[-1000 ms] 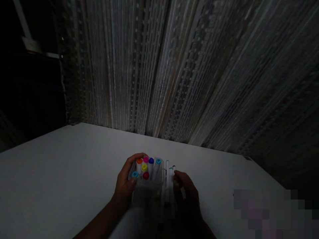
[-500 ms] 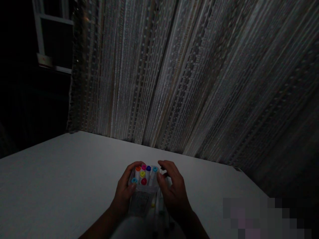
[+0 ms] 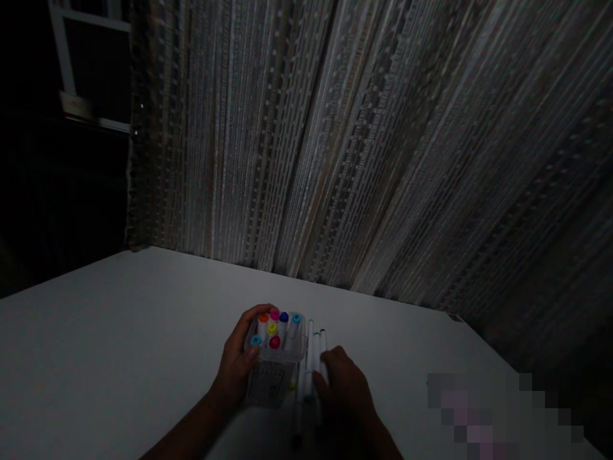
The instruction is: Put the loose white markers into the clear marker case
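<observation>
A clear plastic marker box [image 3: 274, 377] stands on the white table [image 3: 119, 332], with several markers upright in it, their coloured caps [image 3: 272, 328] showing orange, pink, blue, yellow and red. My left hand [image 3: 237, 364] wraps around the box's left side. Loose white markers [image 3: 310, 358] lie flat on the table just right of the box. My right hand [image 3: 342, 383] rests on these loose markers, fingers curled over them; whether it grips one is unclear in the dim light.
A striped curtain [image 3: 359, 140] hangs along the table's far edge. A window frame [image 3: 71, 96] shows in the dark at the upper left. A blurred patch covers the lower right corner.
My right hand has dropped from the box's top right down onto the loose markers beside it. The left hand stays on the box.
</observation>
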